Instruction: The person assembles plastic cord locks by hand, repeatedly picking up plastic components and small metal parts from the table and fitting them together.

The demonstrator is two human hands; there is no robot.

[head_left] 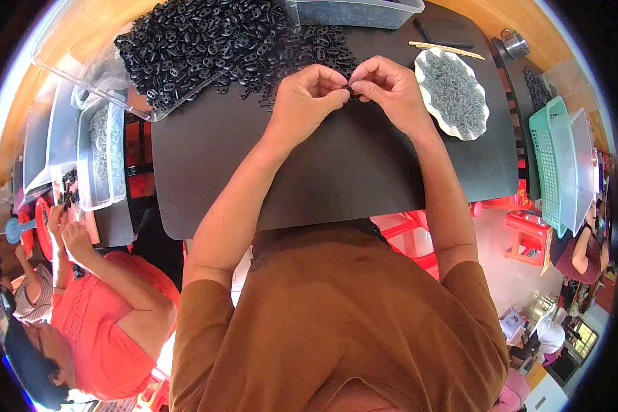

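Note:
My left hand [307, 97] and my right hand [393, 95] meet over the dark table [302, 178], thumbs and forefingers pinched together. A small black part [351, 89] sits between their fingertips, mostly hidden, and its exact kind cannot be made out. Just beyond my hands spreads a big heap of small black plastic pieces [199, 51], rounded and with holes, partly in a clear tray lying at the left. To the right of my right hand stands a white scalloped dish [483, 113] filled with tiny grey, thin pieces.
A clear bin [353, 14] stands at the far edge. Two light sticks [446, 49] lie beyond the dish. A green basket [549, 165] stands at the right. At the left, a person in red [110, 323] works beside clear tubs [99, 158]. Red stools [525, 237] stand behind.

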